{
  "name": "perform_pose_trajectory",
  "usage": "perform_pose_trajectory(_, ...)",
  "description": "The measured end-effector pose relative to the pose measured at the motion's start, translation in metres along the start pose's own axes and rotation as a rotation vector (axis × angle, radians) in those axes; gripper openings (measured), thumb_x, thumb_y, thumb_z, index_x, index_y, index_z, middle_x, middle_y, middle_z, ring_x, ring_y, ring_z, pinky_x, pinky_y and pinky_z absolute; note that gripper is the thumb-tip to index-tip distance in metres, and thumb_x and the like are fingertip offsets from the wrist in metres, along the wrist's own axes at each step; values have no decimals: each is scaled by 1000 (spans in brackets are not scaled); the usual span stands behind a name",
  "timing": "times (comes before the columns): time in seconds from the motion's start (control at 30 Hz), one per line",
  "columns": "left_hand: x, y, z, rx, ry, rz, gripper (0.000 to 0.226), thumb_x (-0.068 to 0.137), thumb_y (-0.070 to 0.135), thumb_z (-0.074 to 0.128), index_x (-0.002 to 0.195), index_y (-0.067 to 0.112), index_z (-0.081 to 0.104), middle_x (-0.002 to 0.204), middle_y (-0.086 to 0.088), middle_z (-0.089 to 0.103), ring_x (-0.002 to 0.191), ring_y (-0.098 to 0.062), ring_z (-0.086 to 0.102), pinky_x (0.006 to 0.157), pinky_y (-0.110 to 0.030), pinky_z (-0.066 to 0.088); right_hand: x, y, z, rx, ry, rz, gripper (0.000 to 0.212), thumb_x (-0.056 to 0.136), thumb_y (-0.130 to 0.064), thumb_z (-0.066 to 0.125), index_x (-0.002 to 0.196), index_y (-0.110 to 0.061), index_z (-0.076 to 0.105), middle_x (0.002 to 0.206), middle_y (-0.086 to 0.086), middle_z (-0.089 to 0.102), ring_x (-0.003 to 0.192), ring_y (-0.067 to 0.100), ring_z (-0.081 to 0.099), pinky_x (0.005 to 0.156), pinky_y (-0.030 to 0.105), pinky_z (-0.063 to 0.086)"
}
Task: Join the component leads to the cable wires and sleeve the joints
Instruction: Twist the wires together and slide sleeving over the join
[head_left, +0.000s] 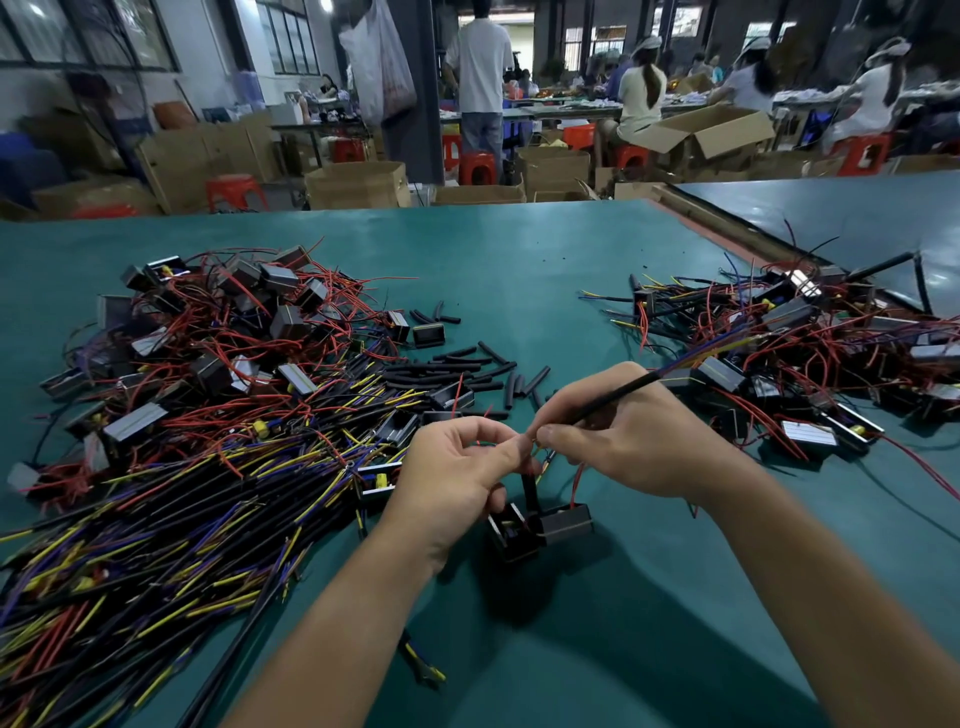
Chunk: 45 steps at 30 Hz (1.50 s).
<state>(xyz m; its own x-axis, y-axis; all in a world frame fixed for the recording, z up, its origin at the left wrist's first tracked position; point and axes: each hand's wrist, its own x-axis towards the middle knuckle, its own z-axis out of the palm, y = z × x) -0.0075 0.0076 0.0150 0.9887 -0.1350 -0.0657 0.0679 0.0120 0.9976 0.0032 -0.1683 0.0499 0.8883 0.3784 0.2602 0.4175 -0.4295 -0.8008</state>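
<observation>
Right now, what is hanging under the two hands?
Two small black components hang on thin leads below the left hand and right hand. The joint being twisted is hidden between the fingertips.

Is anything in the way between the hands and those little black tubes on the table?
Nothing visible blocks them. The loose black sleeves lie just beyond the left hand and right hand on bare green table. Both hands are busy pinching wire ends together, and the right hand also holds a black cable.
</observation>
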Motion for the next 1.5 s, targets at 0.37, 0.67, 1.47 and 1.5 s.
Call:
perform_pose_trajectory(0.37,-3,-2,6,150,-9,165,9,79,3,75,71,7,73,52,0,58,38,-9,42,39,-19,38,-1,2,-4,44,-62,20,17,84,-1,71,76,-13,77,56,-2,64,55,11,53,52,25,42)
perform_pose_trajectory(0.67,-3,1,4,127,-46,113,16,83,5,72,69,12,67,53,3,56,37,-11,46,40,-20,41,-2,7,-8,61,-160,55,11,88,-2,68,79,-8,73,65,12,68,60,16,59,59,29,48)
perform_pose_trajectory(1.47,-5,16,-2,61,-276,-129,18,88,2,56,71,7,60,50,4,57,40,-9,46,47,-21,39,-4,0,-5,15,-141,61,10,80,-5,76,76,-14,72,66,-4,70,59,3,61,58,13,46)
perform_pose_trajectory(1.5,-6,15,-1,68,-262,-115,20,88,3,58,70,8,61,52,1,56,41,-10,46,48,-22,39,-4,-1,-5,-1,-140,58,10,80,-6,76,76,-14,72,66,-3,70,60,4,61,58,13,46)
